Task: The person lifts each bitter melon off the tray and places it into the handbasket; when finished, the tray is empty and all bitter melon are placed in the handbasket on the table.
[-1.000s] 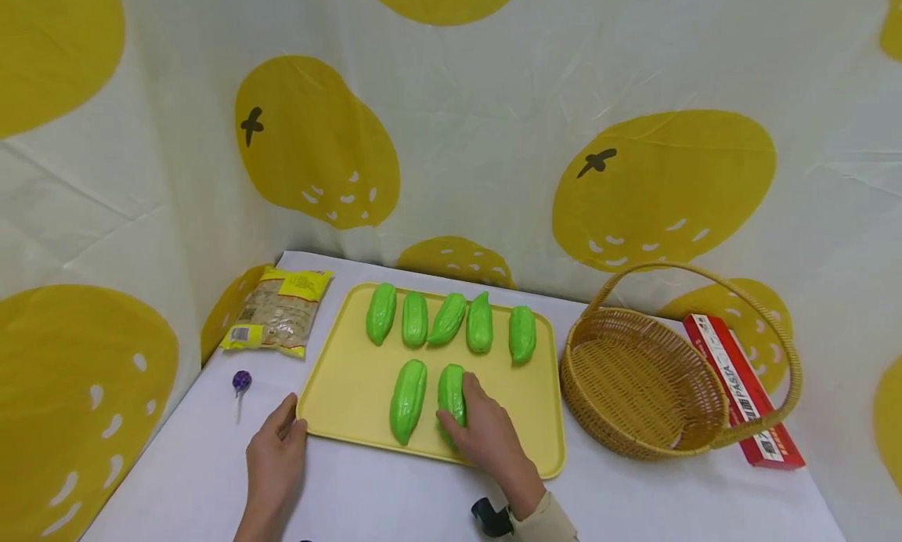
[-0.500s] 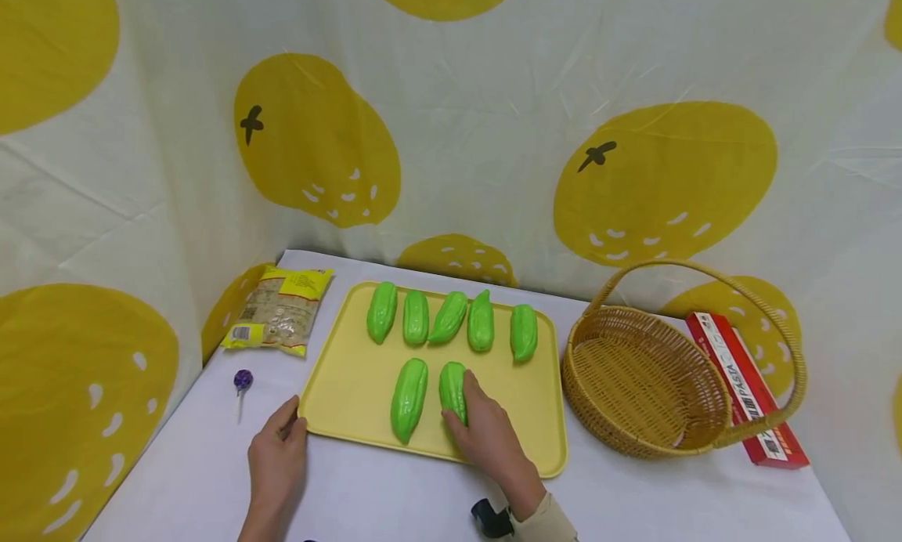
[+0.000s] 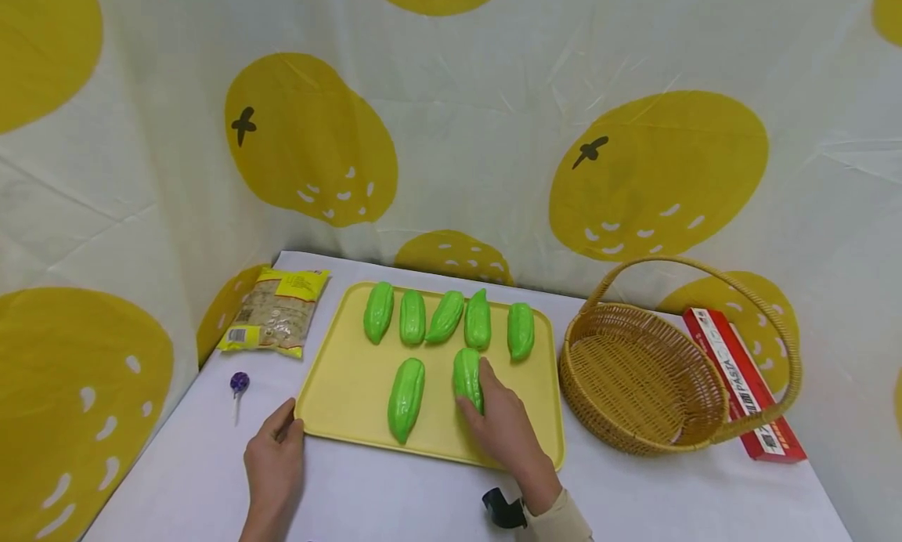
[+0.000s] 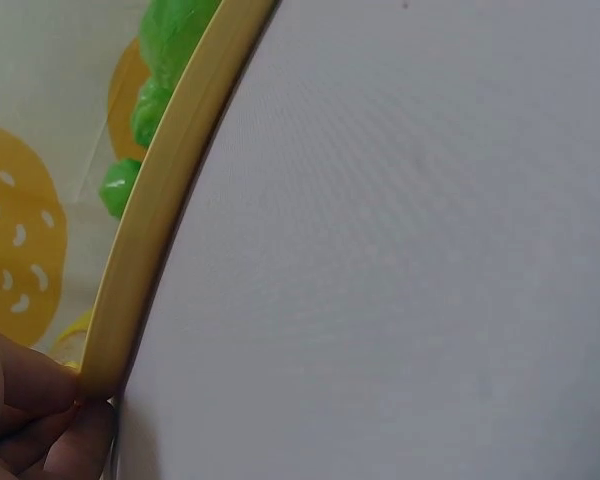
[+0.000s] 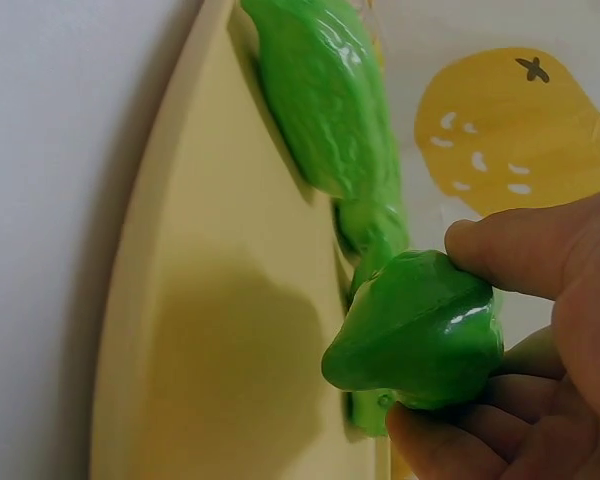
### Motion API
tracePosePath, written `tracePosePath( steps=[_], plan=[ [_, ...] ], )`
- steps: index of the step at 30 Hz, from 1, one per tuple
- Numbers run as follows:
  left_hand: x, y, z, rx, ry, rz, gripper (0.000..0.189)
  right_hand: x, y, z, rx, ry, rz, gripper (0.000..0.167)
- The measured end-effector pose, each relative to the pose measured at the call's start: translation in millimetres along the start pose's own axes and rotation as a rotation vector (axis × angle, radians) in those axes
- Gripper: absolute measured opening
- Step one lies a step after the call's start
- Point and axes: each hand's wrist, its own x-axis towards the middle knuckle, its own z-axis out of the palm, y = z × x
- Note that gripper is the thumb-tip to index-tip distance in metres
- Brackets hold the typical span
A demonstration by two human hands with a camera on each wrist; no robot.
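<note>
My right hand [image 3: 502,423] grips a shiny green bitter gourd [image 3: 468,379] between thumb and fingers. In the right wrist view the gripped gourd [image 5: 420,330] is held above the yellow tray [image 5: 200,350], its shadow on the tray surface. My left hand [image 3: 275,457] pinches the near left corner of the tray [image 3: 338,401]; the left wrist view shows the fingertips [image 4: 42,385] at that rim. Another gourd [image 3: 406,401] lies alone in the tray's front half. Along the back lies a row of several more gourds [image 3: 412,317].
Right of the tray stands a wicker basket [image 3: 574,393] with a tall handle. Behind it leans a red pasta box [image 3: 757,401]. On the left are a yellow-labelled clear bag [image 3: 275,311] and a purple lollipop [image 3: 239,383]. A patterned cloth hangs behind the table.
My right hand has moved up and to the right with the gripped gourd, off the tray. The left hand stays at the tray corner. The head view has shifted slightly.
</note>
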Motion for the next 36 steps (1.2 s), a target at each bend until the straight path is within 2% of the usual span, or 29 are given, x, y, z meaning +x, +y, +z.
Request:
tracePosePath(
  steps=[7,16,25,36],
  plan=[
    [-0.6,-1.1,0.6,-0.013,0.029,0.019,0.044,-0.3,0,-11,0.004,0.033,0.005,0.074],
    [-0.6,-0.8,1.4,-0.007,0.018,-0.007,0.045,-3.4,-1,-32,0.002,0.096,-0.013,0.075],
    [0.5,0.4,0.0,-0.017,0.010,0.025,0.046,-6.8,6,-58,-0.007,0.154,-0.041,0.076],
    [-0.2,0.2,0.3,-0.011,0.011,0.009,0.045,-13.5,23,-96,0.030,0.177,0.054,0.078]
  ],
)
